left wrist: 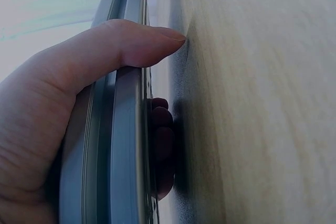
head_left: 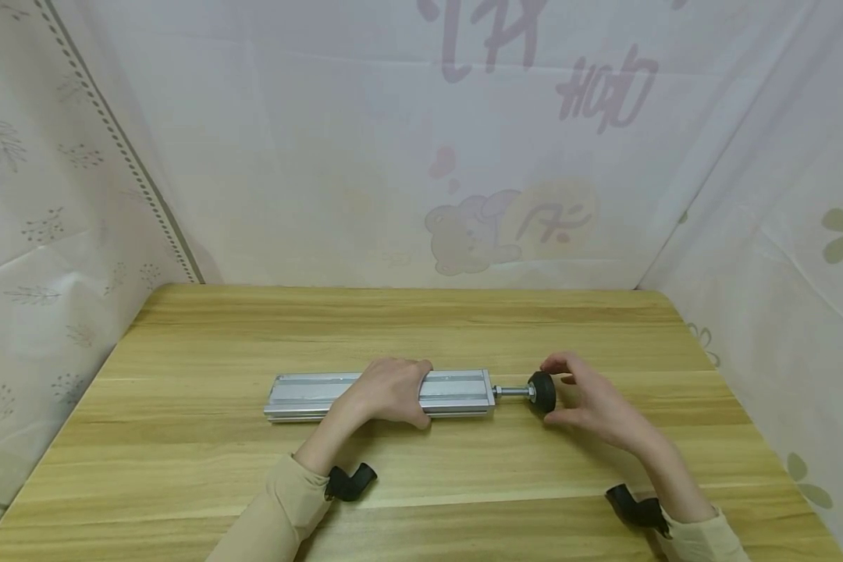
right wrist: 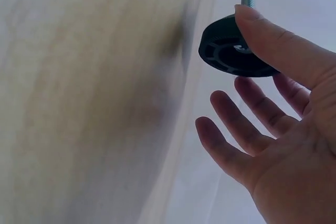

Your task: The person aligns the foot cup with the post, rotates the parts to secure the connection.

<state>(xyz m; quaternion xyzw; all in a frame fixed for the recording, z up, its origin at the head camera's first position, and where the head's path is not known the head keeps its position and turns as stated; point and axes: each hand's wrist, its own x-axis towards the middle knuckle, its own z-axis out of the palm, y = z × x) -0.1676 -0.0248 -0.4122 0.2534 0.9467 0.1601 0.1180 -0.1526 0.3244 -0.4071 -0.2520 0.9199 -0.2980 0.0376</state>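
A silver aluminium extrusion lies lengthwise on the table. My left hand grips it from above near its middle. In the left wrist view the thumb crosses one grooved side, and the other fingers show beyond the far edge. A levelling foot with a round black base sticks out from the extrusion's right end on a threaded stem. My right hand holds the base between thumb and index finger. In the right wrist view its other fingers spread away, and the index fingertip is hidden.
The wood-grain table spreads around the extrusion. Patterned pale cloth hangs behind and at both sides. A black curved piece is fixed at each wrist, one at the left cuff, the other at the right cuff.
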